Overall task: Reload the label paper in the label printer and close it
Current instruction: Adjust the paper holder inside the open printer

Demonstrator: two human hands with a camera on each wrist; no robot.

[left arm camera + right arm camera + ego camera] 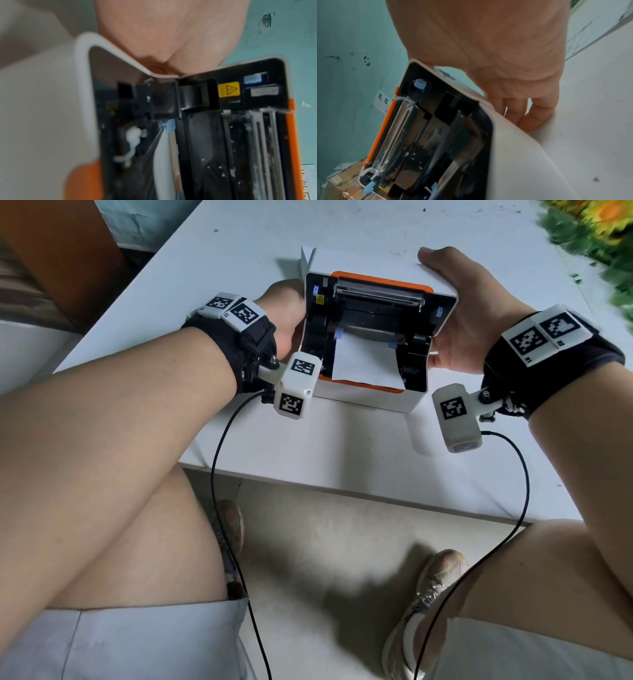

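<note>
Yellow warning-triangle sticker [320, 299] inside open label printer [370, 344], both hands [459, 313] gripping its lid [442, 287].

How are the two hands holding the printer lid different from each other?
The right hand shows plainly, its thumb lying on top of the white lid; the left hand is mostly hidden behind the lid's left edge. The right hand reaches farther back along the lid; the left hand grips near the hinge. Both hold the open lid of the label printer, one on each side.
</note>
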